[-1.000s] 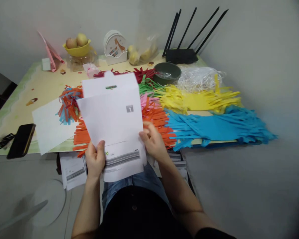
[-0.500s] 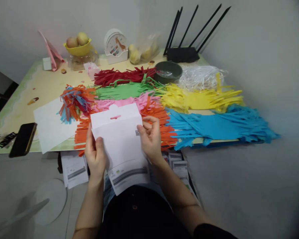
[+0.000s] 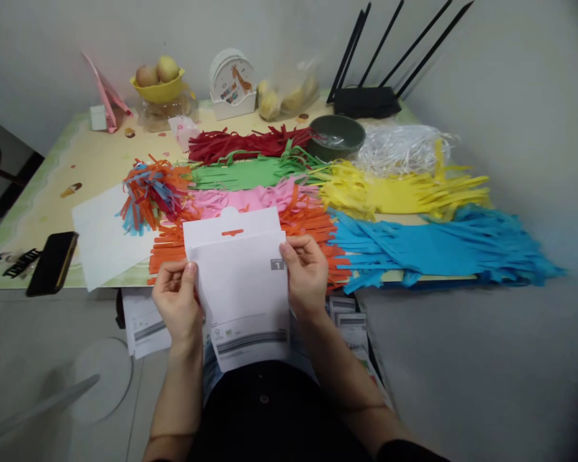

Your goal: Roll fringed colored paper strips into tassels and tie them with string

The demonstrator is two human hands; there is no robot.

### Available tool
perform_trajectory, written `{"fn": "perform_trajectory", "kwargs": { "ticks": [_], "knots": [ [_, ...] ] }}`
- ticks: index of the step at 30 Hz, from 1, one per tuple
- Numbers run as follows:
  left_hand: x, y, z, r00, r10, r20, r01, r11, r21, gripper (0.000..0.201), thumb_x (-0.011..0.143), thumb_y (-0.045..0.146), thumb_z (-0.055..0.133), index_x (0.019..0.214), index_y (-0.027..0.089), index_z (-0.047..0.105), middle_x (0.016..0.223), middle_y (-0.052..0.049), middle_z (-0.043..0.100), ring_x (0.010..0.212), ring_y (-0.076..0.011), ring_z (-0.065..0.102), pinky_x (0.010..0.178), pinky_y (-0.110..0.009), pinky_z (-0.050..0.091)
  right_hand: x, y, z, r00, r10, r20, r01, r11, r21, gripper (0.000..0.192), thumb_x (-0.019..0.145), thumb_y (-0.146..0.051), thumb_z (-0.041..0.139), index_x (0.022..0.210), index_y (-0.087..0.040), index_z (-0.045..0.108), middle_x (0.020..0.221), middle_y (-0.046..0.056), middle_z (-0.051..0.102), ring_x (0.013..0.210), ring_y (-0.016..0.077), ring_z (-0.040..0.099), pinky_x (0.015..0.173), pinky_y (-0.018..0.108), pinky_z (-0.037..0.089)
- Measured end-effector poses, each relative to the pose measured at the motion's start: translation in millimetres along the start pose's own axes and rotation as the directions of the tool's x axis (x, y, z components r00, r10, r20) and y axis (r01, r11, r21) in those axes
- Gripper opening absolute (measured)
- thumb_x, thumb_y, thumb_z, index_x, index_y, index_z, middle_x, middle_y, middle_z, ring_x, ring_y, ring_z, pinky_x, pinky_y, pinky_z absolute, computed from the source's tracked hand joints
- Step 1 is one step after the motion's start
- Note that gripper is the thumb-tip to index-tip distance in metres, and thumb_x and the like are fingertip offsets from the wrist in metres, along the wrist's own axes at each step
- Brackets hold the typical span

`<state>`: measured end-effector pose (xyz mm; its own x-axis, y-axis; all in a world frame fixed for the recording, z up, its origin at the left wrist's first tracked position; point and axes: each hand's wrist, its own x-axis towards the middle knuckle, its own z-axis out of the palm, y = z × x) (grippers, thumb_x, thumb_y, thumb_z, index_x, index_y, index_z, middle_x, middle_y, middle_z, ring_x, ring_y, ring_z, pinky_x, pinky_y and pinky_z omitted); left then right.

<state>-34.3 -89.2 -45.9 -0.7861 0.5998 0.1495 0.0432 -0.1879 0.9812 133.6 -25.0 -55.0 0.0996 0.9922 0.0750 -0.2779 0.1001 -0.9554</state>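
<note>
A white paper packet with a hang-hole flap at its top and grey print near its bottom is held up in front of my body. My left hand pinches its left edge between thumb and curled fingers. On the other side, my right hand grips the upper right edge, beside a small grey label marked 1. Just behind the packet, orange fringed paper lies on the table. Pink fringed paper lies beyond it. What the packet contains, if anything, is hidden.
Green, red, yellow and blue fringed paper spread over the table. A dark bowl and a black router stand behind. Left are a mixed-colour tassel, a white sheet and a phone.
My left hand has shifted its hold on the packet's left edge, its fingers now curled. The packet sits slightly lower and more squarely, and the grey label is uncovered. The view has shifted a little.
</note>
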Motion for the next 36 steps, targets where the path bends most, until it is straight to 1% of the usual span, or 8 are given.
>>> {"fn": "perform_trajectory", "kwargs": {
  "ticks": [4, 9, 13, 18, 22, 27, 33, 36],
  "knots": [
    [-1, 4, 1.0, 0.999, -0.033, 0.009, 0.033, 0.998, -0.057, 0.026, 0.069, 0.030, 0.084, 0.074, 0.016, 0.062, 0.060, 0.005, 0.060, 0.052, -0.0056, 0.052, 0.055, -0.016, 0.040, 3, 2, -2, 0.999, -0.038, -0.021, 0.038, 0.999, 0.002, 0.024, 0.082, -0.038, 0.074, 0.082, -0.020, 0.058, 0.068, -0.004, 0.059, 0.062, 0.0094, 0.055, 0.061, 0.022, 0.045],
    [-1, 11, 2.3, 0.998, -0.058, 0.013, 0.059, 0.993, -0.099, 0.030, 0.064, 0.028, 0.087, 0.080, 0.016, 0.065, 0.055, 0.005, 0.062, 0.048, -0.0057, 0.054, 0.052, -0.015, 0.042, 5, 2, -7, 0.997, -0.021, 0.070, 0.018, 0.999, 0.047, 0.036, 0.082, -0.033, 0.075, 0.116, -0.022, 0.066, 0.070, -0.005, 0.062, 0.061, 0.0088, 0.056, 0.059, 0.021, 0.046],
    [0, 11, -0.5, 0.993, -0.110, 0.042, 0.113, 0.991, -0.075, 0.039, 0.066, 0.030, 0.087, 0.100, 0.016, 0.073, 0.072, -0.001, 0.075, 0.056, -0.0098, 0.064, 0.059, -0.019, 0.051, 5, -1, -10, 0.995, -0.014, 0.094, 0.012, 1.000, 0.022, 0.027, 0.080, -0.038, 0.075, 0.099, -0.020, 0.069, 0.072, -0.001, 0.065, 0.066, 0.0120, 0.061, 0.062, 0.024, 0.050],
    [7, 9, -7.3, 0.999, -0.022, 0.025, 0.019, 0.993, 0.117, 0.025, 0.069, 0.032, 0.085, 0.082, 0.014, 0.075, 0.063, 0.001, 0.069, 0.052, -0.0075, 0.058, 0.055, -0.018, 0.047, 8, -10, -14, 0.989, -0.031, 0.144, 0.043, 0.996, -0.074, 0.024, 0.078, -0.039, 0.075, 0.090, -0.020, 0.065, 0.066, -0.003, 0.059, 0.059, 0.0104, 0.055, 0.056, 0.022, 0.046],
    [15, 11, -16.9, 0.984, -0.009, 0.180, -0.018, 0.988, 0.152, 0.022, 0.073, 0.033, 0.083, 0.075, 0.015, 0.070, 0.056, 0.004, 0.060, 0.048, -0.0047, 0.049, 0.048, -0.014, 0.037, 20, -16, -24, 0.940, 0.026, 0.339, 0.004, 0.996, -0.088, 0.031, 0.078, -0.043, 0.076, 0.096, -0.019, 0.065, 0.064, -0.005, 0.055, 0.057, 0.0093, 0.052, 0.055, 0.020, 0.043],
    [30, 12, -30.0, 0.871, -0.018, 0.491, -0.036, 0.994, 0.101, 0.021, 0.079, 0.030, 0.079, 0.096, 0.019, 0.073, 0.061, 0.004, 0.064, 0.053, -0.0075, 0.056, 0.051, -0.015, 0.042, 37, -20, -36, 0.808, 0.032, 0.588, 0.048, 0.992, -0.120, 0.026, 0.086, -0.036, 0.069, 0.106, -0.018, 0.068, 0.086, 0.002, 0.070, 0.075, 0.0135, 0.065, 0.067, 0.024, 0.051],
    [48, 25, -39.9, 0.698, 0.088, 0.711, -0.320, 0.926, 0.199, 0.017, 0.085, 0.018, 0.062, 0.084, 0.020, 0.080, 0.089, -0.006, 0.078, 0.088, -0.0193, 0.073, 0.080, -0.027, 0.056, 45, -34, -43, 0.622, -0.156, 0.767, 0.377, 0.918, -0.119, 0.026, 0.090, -0.011, 0.052, 0.096, -0.021, 0.076, 0.097, 0.004, 0.074, 0.092, 0.0154, 0.067, 0.082, 0.028, 0.051],
    [52, 37, -38.1, 0.590, 0.116, 0.799, -0.452, 0.867, 0.208, 0.029, 0.087, 0.014, 0.052, 0.083, 0.021, 0.079, 0.087, -0.005, 0.078, 0.091, -0.0189, 0.073, 0.080, -0.026, 0.054, 47, -38, -41, 0.577, -0.152, 0.803, 0.437, 0.888, -0.146, 0.033, 0.091, -0.010, 0.045, 0.087, -0.019, 0.076, 0.093, 0.005, 0.074, 0.092, 0.0154, 0.068, 0.083, 0.028, 0.051]
  ]
}}
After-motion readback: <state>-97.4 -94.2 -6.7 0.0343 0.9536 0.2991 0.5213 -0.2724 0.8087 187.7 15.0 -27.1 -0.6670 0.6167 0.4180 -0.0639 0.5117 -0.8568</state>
